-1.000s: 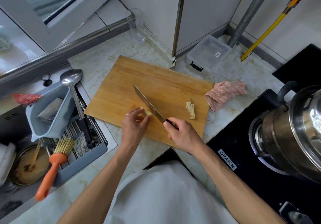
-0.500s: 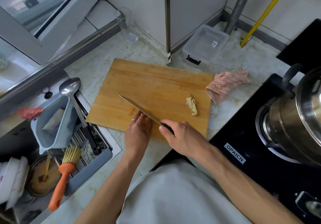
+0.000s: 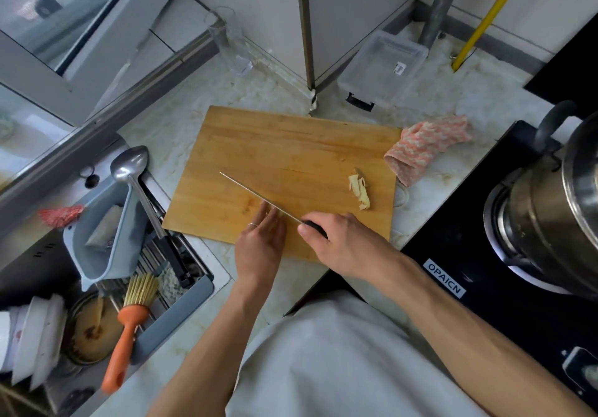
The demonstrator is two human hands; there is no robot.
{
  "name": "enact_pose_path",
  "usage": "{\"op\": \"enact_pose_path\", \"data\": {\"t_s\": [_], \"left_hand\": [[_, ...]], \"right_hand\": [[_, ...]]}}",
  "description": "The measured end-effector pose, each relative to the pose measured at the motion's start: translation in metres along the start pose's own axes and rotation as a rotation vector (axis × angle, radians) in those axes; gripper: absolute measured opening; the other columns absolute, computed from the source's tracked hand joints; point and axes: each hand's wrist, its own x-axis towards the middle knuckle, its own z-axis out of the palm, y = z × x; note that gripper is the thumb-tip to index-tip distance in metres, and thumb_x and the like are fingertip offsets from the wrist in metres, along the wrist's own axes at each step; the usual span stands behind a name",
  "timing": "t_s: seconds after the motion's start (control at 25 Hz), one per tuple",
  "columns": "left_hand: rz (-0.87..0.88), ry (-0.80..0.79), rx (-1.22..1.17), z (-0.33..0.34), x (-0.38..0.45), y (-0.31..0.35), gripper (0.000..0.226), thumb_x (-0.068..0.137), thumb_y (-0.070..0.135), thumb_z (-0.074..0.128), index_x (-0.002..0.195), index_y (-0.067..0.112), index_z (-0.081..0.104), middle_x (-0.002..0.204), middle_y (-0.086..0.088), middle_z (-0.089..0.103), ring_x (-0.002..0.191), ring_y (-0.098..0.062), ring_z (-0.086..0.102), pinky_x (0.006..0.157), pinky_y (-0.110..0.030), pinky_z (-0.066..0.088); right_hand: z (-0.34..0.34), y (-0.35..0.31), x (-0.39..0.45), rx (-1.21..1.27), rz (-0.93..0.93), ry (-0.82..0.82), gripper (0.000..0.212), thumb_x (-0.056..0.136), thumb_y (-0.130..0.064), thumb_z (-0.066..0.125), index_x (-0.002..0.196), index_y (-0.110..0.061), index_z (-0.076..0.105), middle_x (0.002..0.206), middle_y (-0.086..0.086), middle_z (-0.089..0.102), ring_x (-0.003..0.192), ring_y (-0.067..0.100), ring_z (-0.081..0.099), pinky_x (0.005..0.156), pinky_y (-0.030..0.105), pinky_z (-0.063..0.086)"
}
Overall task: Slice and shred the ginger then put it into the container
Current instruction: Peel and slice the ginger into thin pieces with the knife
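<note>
Since 1 s ago, left hand (image 3: 260,242) flattened — covers ginger | right hand (image 3: 343,243) grips knife (image 3: 259,197), blade edge-on

The left hand (image 3: 260,242) covers whatever ginger it's pressing, so that piece can't be seen. The pot (image 3: 550,209) gets chopped off by the right edge.

Left hand (image 3: 260,244) flat, fingers (image 3: 268,219) straight and together, palm down. Right hand (image 3: 343,245) fisted around a handle, both forearms angled inward.
</note>
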Motion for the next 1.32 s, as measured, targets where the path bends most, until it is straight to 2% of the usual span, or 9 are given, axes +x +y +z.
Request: {"op": "enact_pose_path", "data": {"t_s": [0.12, 0.32, 0.44, 0.56, 0.64, 0.8, 1.16, 1.24, 1.32], "left_hand": [[-0.021, 0.031, -0.024, 0.002, -0.002, -0.001, 0.032, 0.092, 0.036, 0.061, 0.116, 0.02, 0.075, 0.14, -0.001, 0.058, 0.08, -0.023, 0.074, 0.068, -0.031, 0.057], [0.009, 0.063, -0.06, 0.002, -0.005, -0.003, 0.038, 0.094, 0.043, 0.055, 0.12, 0.022, 0.073, 0.14, -0.001, 0.058, 0.099, -0.022, 0.072, 0.078, -0.037, 0.06], [0.009, 0.022, -0.048, 0.004, -0.003, -0.006, 0.038, 0.094, 0.042, 0.053, 0.117, 0.02, 0.074, 0.142, 0.0, 0.057, 0.086, -0.026, 0.073, 0.069, -0.037, 0.058], [-0.029, -0.006, -0.047, 0.0, -0.001, -0.001, 0.037, 0.094, 0.042, 0.052, 0.118, 0.022, 0.073, 0.144, 0.003, 0.056, 0.092, -0.022, 0.073, 0.069, -0.039, 0.057], [-0.024, -0.022, -0.027, -0.005, 0.0, 0.005, 0.035, 0.094, 0.039, 0.053, 0.119, 0.024, 0.072, 0.143, 0.005, 0.056, 0.091, -0.02, 0.073, 0.066, -0.039, 0.057], [-0.014, -0.053, -0.002, -0.01, 0.0, 0.008, 0.032, 0.096, 0.037, 0.052, 0.121, 0.026, 0.071, 0.145, 0.011, 0.054, 0.089, -0.022, 0.071, 0.064, -0.04, 0.056], [0.011, -0.037, -0.029, -0.009, 0.003, -0.002, 0.032, 0.096, 0.042, 0.054, 0.111, 0.024, 0.075, 0.14, 0.004, 0.057, 0.089, -0.016, 0.069, 0.058, -0.033, 0.053], [0.02, -0.03, -0.017, -0.009, 0.003, -0.002, 0.033, 0.095, 0.042, 0.055, 0.111, 0.022, 0.075, 0.139, 0.002, 0.058, 0.096, -0.019, 0.069, 0.061, -0.03, 0.053], [0.057, -0.016, 0.027, -0.007, 0.004, -0.005, 0.03, 0.095, 0.038, 0.059, 0.109, 0.017, 0.076, 0.133, -0.004, 0.062, 0.117, -0.024, 0.063, 0.071, -0.029, 0.053]], "right_hand": [[-0.003, -0.002, 0.003, -0.009, 0.008, -0.024, 0.031, 0.103, -0.047, 0.038, 0.099, -0.024, 0.059, 0.076, -0.004, 0.059, 0.08, 0.025, 0.058, 0.076, 0.047, 0.054], [-0.01, -0.005, 0.005, -0.066, 0.048, -0.114, 0.027, 0.105, -0.041, 0.036, 0.11, -0.023, 0.056, 0.088, 0.001, 0.063, 0.085, 0.024, 0.06, 0.081, 0.045, 0.053], [-0.008, -0.006, 0.004, -0.052, 0.074, -0.111, 0.024, 0.104, -0.039, 0.038, 0.112, -0.024, 0.055, 0.093, 0.002, 0.065, 0.089, 0.026, 0.061, 0.081, 0.045, 0.053], [-0.004, -0.014, 0.002, -0.004, 0.087, -0.019, 0.028, 0.102, -0.039, 0.038, 0.085, -0.02, 0.051, 0.073, 0.0, 0.057, 0.078, 0.032, 0.056, 0.068, 0.045, 0.048], [-0.001, -0.018, 0.003, -0.035, 0.111, 0.015, 0.036, 0.103, -0.046, 0.035, 0.078, -0.021, 0.044, 0.069, 0.001, 0.051, 0.075, 0.035, 0.053, 0.061, 0.042, 0.041], [-0.001, -0.02, 0.005, -0.088, 0.121, 0.003, 0.039, 0.105, -0.051, 0.03, 0.082, -0.024, 0.047, 0.074, 0.002, 0.054, 0.076, 0.034, 0.052, 0.061, 0.037, 0.035], [0.001, -0.026, 0.009, -0.096, 0.158, 0.008, 0.04, 0.105, -0.052, 0.029, 0.077, -0.027, 0.042, 0.074, 0.004, 0.053, 0.071, 0.031, 0.048, 0.059, 0.035, 0.032], [0.002, -0.027, 0.009, -0.084, 0.166, 0.014, 0.043, 0.105, -0.051, 0.03, 0.07, -0.026, 0.037, 0.069, 0.001, 0.048, 0.068, 0.028, 0.046, 0.057, 0.036, 0.031], [0.002, -0.029, 0.009, -0.08, 0.175, 0.015, 0.044, 0.105, -0.049, 0.031, 0.067, -0.027, 0.034, 0.065, -0.002, 0.044, 0.065, 0.026, 0.043, 0.055, 0.036, 0.03]]}}
